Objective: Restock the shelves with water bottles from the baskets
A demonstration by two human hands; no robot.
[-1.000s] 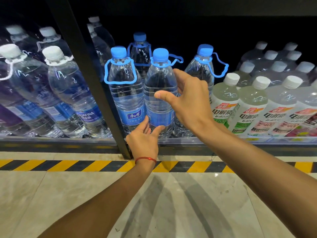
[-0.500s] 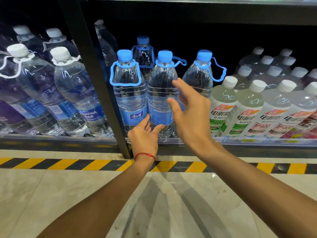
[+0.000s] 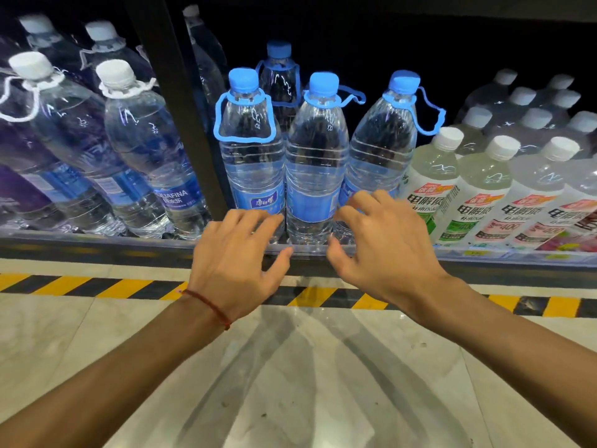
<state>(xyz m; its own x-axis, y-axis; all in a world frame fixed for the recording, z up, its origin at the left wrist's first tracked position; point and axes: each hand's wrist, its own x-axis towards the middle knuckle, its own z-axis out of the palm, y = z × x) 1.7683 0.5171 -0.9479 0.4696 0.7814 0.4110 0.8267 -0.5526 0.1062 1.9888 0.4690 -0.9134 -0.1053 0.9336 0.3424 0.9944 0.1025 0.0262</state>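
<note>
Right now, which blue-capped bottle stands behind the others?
The lone second-row bottle, rising between the left front bottle and the middle front bottle; the right front bottle completes their row.

On the shelf [image 3: 97, 244], three water bottles stand in a row along the front edge just right of the post [image 3: 181, 108]: a left bottle [image 3: 250, 163], a middle bottle [image 3: 316, 163] and a right bottle [image 3: 381, 150], with a fourth bottle [image 3: 279, 79] behind the gap between the left and middle ones. Left of the post stand rows of Aquafina bottles [image 3: 151, 150], and right of the three stand rows of drink bottles [image 3: 484, 189] running back to the rear. Before the front edge, the left hand [image 3: 232, 253] is in front of the left bottle's base and the right hand [image 3: 381, 250] in front of the right bottle's, the middle bottle between them, and tape [image 3: 97, 286] runs along the floor [image 3: 290, 367] below the shelf.
</note>
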